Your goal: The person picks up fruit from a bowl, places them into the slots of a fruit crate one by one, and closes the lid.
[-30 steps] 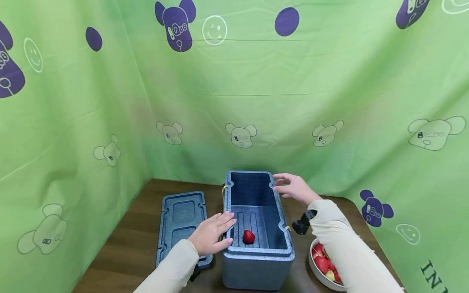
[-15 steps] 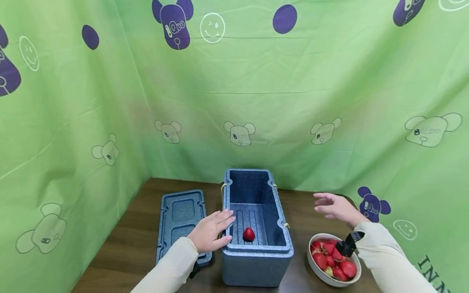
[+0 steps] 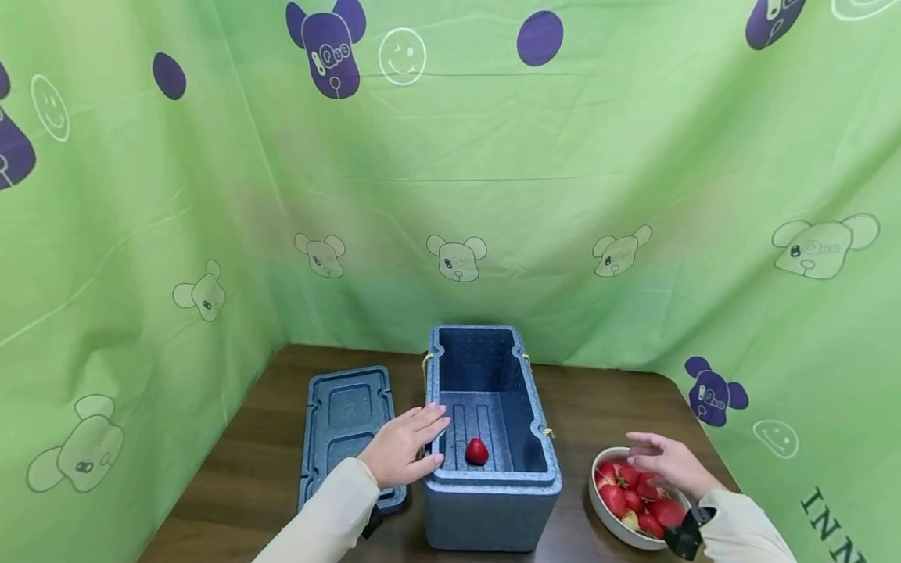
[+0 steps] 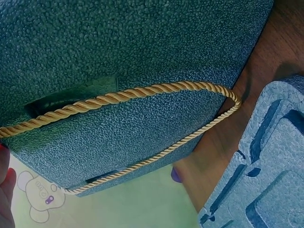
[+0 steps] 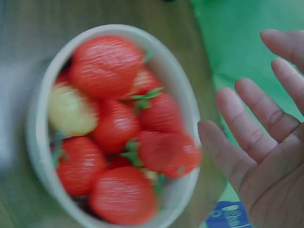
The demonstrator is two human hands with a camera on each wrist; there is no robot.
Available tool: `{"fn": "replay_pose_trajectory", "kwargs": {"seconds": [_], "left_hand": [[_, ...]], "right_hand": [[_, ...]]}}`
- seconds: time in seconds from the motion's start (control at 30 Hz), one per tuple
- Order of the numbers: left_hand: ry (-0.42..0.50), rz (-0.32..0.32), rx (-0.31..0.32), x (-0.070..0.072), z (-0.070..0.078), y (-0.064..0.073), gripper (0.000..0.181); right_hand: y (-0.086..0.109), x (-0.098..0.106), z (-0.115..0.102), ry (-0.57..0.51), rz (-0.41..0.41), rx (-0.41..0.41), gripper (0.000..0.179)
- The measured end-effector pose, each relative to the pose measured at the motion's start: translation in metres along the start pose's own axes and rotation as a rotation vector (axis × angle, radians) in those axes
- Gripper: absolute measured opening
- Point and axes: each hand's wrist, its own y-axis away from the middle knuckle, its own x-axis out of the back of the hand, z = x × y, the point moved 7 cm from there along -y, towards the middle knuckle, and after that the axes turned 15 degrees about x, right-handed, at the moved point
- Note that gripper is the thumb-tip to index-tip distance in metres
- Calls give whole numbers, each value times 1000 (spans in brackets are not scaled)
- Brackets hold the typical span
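My left hand rests with extended fingers on the left rim of a blue-grey foam box. One red strawberry lies on the box floor near its front end. At the right, my right hand hovers over the back right rim of a white bowl, fingers spread and holding nothing. The right wrist view shows strawberries heaped in the bowl, one of them pale yellow, with my fingers beside the rim. A twisted gold cord runs along the box's side in the left wrist view.
The box's lid lies flat on the brown wooden table, left of the box. A green printed cloth hangs behind and along both sides. The bowl stands right of the box, with table surface between them.
My right hand has moved from the box's right rim out to the right, then down toward the bowl of strawberries. The left hand stays on the box rim.
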Motion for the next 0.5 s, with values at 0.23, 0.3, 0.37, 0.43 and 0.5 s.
{"fn": "replay_pose_trajectory", "kwargs": {"seconds": [0.23,0.3,0.37,0.43,0.5], "left_hand": [[5,7,16,0,-2,1,52],[1,12,14,0,-1,2,52],[0,20,10,1,0,2,51],[1,30,2,1,1,2,51],[4,38,-3,1,2,2,50]], "right_hand": [[8,-15,22,-75,10,-48,56],[11,-20,26,-66,12,-53,55],[13,-24,30,-54,15,-54,53],[14,-28,34,-45,20,-51,52],[15,-31,36,-31,24,-46,51]]}}
